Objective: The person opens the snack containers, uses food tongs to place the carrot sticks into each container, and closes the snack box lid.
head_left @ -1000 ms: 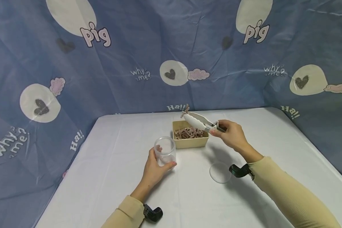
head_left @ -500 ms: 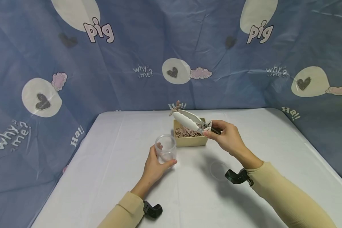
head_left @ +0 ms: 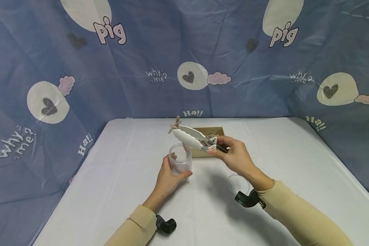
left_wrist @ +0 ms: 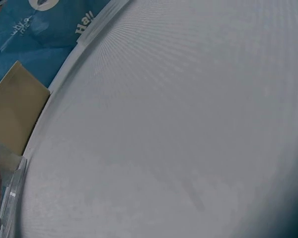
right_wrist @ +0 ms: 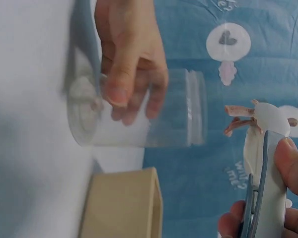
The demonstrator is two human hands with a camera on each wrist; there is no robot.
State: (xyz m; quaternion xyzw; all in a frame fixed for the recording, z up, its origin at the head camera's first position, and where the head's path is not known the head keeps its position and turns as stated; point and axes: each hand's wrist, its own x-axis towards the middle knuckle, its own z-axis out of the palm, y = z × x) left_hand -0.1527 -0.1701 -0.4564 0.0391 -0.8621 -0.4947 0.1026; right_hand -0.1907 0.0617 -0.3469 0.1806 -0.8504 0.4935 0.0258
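Observation:
My left hand point(head_left: 168, 180) grips a clear plastic jar point(head_left: 181, 166) round its side, upright on the white table, its mouth uncovered. In the right wrist view the jar point(right_wrist: 176, 131) looks nearly bare inside, with my fingers showing through the wall. My right hand point(head_left: 235, 157) holds white-tipped metal tongs point(head_left: 187, 138), squeezed on several brown stick-like pieces point(head_left: 175, 125). These pieces stick out of the tips, above and just behind the jar's mouth. The tongs partly cover a beige box point(head_left: 203, 154) with more brown pieces. The left wrist view shows only the jar's edge point(left_wrist: 12, 198).
A round clear lid point(head_left: 238, 184) lies on the white tablecloth point(head_left: 135, 164), right of the jar and near my right forearm. The beige box stands close behind the jar. A blue printed cloth point(head_left: 135, 95) hangs along the back and sides.
My right hand has carried the tongs and the brown pieces leftward, from over the beige box to over the jar. My left hand keeps its hold on the jar.

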